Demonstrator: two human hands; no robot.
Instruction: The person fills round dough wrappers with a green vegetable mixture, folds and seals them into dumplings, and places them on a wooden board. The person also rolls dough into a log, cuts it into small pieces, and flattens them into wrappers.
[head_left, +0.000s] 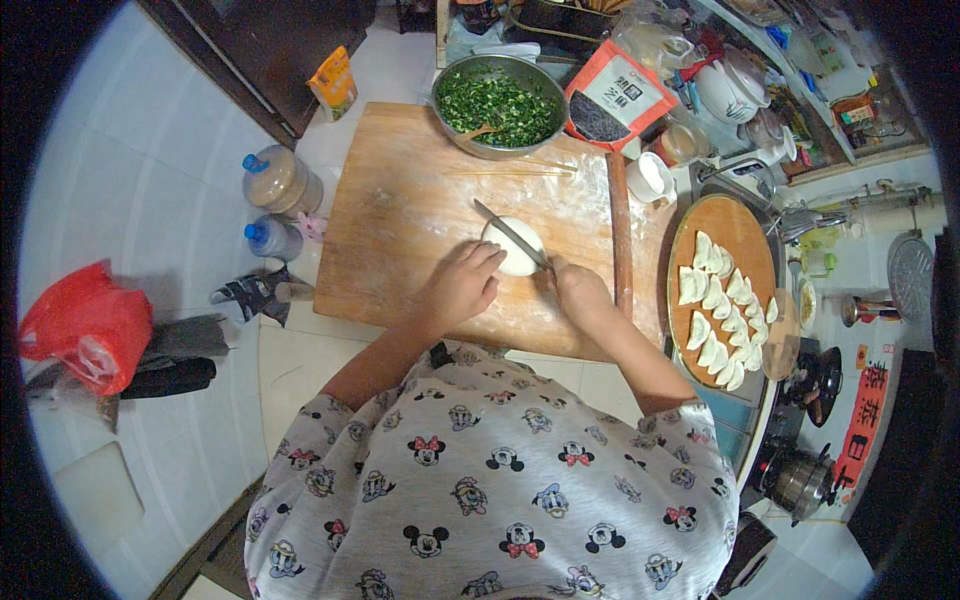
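A round of white dough (508, 256) lies on the floured wooden board (390, 195). My right hand (585, 295) is closed around the handle of a knife (510, 234), whose blade lies slantwise across the dough. The fingertips of my left hand (469, 281) touch the dough's left edge, with the fingers slightly bent. Beyond the knife, thin wooden chopsticks (510, 174) rest on the board. A wooden rolling pin (619, 232) lies along the board's right side. A metal bowl (498, 154) of chopped green filling, with a spoon in it, stands at the far edge.
On the right, a round tray (684, 232) holds several folded dumplings (721, 307). A white cup (649, 178) and a red-edged bag of black sesame (615, 97) stand at the back right. Large plastic bottles (281, 180) are left of the board. A pot (801, 484) sits at the lower right.
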